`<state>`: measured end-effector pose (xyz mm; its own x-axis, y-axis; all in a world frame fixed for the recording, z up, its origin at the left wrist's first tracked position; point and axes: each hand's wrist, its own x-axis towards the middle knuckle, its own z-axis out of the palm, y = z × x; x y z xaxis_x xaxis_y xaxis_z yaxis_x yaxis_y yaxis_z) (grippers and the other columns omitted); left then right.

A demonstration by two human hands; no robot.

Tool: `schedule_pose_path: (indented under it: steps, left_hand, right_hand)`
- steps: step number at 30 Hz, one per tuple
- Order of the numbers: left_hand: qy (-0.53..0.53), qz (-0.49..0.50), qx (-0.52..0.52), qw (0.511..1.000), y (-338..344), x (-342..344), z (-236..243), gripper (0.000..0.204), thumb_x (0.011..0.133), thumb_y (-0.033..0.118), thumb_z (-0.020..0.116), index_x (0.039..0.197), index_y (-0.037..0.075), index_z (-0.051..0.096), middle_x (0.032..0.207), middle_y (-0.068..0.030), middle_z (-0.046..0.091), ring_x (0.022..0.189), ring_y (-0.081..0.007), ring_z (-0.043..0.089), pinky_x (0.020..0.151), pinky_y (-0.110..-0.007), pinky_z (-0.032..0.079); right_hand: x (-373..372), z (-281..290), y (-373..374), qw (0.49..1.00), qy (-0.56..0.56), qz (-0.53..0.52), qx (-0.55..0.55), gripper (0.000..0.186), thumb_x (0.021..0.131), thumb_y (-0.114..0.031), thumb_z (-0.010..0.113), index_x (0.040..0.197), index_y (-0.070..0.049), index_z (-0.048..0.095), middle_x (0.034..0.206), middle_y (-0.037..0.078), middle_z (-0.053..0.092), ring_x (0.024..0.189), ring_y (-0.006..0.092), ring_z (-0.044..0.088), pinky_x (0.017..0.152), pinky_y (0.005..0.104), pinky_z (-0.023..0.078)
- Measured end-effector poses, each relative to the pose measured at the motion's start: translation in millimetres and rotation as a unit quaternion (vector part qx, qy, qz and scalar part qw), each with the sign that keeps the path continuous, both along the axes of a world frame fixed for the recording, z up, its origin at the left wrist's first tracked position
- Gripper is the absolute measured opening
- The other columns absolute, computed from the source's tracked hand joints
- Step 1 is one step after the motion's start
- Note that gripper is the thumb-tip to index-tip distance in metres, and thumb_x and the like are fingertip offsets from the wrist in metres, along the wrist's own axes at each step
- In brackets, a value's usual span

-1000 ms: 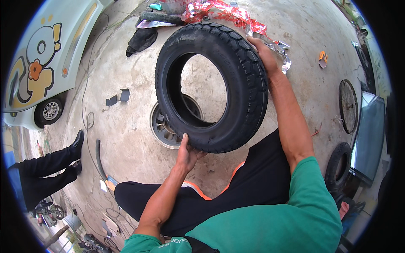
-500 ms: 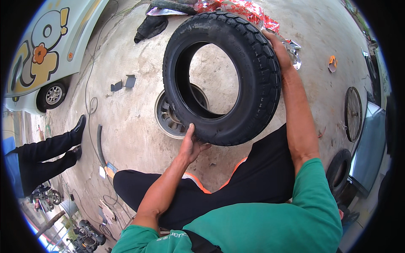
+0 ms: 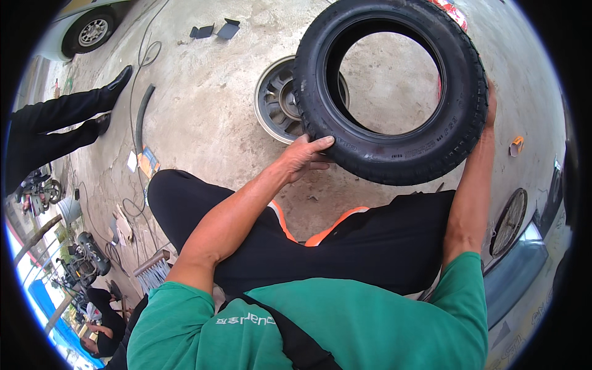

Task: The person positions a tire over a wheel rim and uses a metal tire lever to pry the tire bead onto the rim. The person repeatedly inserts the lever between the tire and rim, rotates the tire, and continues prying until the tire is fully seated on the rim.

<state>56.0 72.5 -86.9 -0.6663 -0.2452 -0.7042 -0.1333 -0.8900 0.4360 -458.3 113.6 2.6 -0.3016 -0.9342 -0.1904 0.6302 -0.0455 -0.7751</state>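
Observation:
A black tire (image 3: 394,154) with a knobbly tread is held up in front of me, its open centre showing the concrete behind. My left hand (image 3: 306,155) grips its lower left edge, the thumb on the sidewall and the fingers underneath. At the tire's right side my right hand (image 3: 490,106) is wrapped round the tread, its fingers mostly hidden behind the rubber. Beyond the tire a silvery wheel rim (image 3: 271,102) lies flat on the concrete floor, partly covered from view by the tire.
A person's black-clad legs (image 3: 68,114) are at the left, near a cable and a dark hose (image 3: 143,111). A parked vehicle's wheel (image 3: 94,34) shows at upper left. A bicycle wheel (image 3: 510,222) lies at the right, and motorcycles (image 3: 86,256) stand lower left.
My view has shifted, so the floor things appear elsewhere. The tire now faces me more squarely, and my left thumb lies across its sidewall. Both hands have kept hold.

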Motion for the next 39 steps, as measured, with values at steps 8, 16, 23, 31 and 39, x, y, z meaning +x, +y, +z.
schedule_pose_path:
  steps: [8, 16, 23, 31, 39]
  left_hand:
    - [0.018, -0.01, -0.012, 1.0, -2.4, 3.4, -4.9, 0.093, 0.092, 0.033, 0.09, 0.16, 0.001, 0.034, 0.145, -0.0187, 0.062, 0.123, -0.031, 0.069, 0.11, -0.051, 0.054]
    - [0.003, -0.012, -0.016, 1.0, -7.2, 4.8, 0.1, 0.094, 0.091, 0.028, 0.091, 0.161, 0.001, 0.034, 0.15, -0.0203, 0.059, 0.13, -0.0331, 0.066, 0.112, -0.052, 0.053]
    - [0.002, -0.04, -0.038, 0.999, -10.7, 5.0, -2.7, 0.101, 0.088, 0.04, 0.092, 0.16, -0.003, 0.035, 0.142, -0.0209, 0.064, 0.124, -0.0326, 0.069, 0.107, -0.05, 0.057]
    - [-0.056, -0.008, -0.098, 0.994, -21.3, 7.0, -11.9, 0.099, 0.088, 0.041, 0.091, 0.157, -0.004, 0.037, 0.141, -0.0222, 0.064, 0.121, -0.031, 0.07, 0.102, -0.048, 0.059]
    - [-0.071, -0.027, -0.118, 0.99, -23.4, 5.3, -9.7, 0.103, 0.083, 0.039, 0.095, 0.158, -0.002, 0.038, 0.143, -0.0216, 0.064, 0.131, -0.0334, 0.066, 0.103, -0.05, 0.058]
  right_hand:
    - [-9.9, -8.3, 4.2, 0.998, -0.028, 0.05, -0.009, 0.049, 0.116, -0.033, 0.046, 0.143, 0.004, 0.065, 0.137, 0.019, 0.074, 0.117, 0.029, 0.076, 0.107, 0.0437, 0.061]
    - [2.9, -2.3, 2.8, 0.997, -0.035, 0.066, -0.002, 0.05, 0.115, -0.033, 0.045, 0.144, 0.004, 0.065, 0.139, 0.019, 0.073, 0.121, 0.0297, 0.074, 0.111, 0.0446, 0.058]
    - [-17.4, -7.8, 10.5, 0.998, -0.001, 0.009, 0.065, 0.052, 0.115, -0.037, 0.046, 0.142, 0.003, 0.067, 0.138, 0.018, 0.074, 0.119, 0.029, 0.075, 0.105, 0.043, 0.061]
    - [21.5, 9.6, 19.4, 0.92, 0.208, -0.05, 0.329, 0.07, 0.098, -0.054, 0.077, 0.146, -0.004, 0.066, 0.131, 0.01, 0.076, 0.112, 0.0205, 0.076, 0.1, 0.0348, 0.061]
    - [23.0, 3.0, 24.0, 0.9, 0.211, -0.027, 0.381, 0.072, 0.094, -0.055, 0.081, 0.144, -0.004, 0.067, 0.129, 0.009, 0.077, 0.109, 0.0217, 0.076, 0.1, 0.035, 0.06]
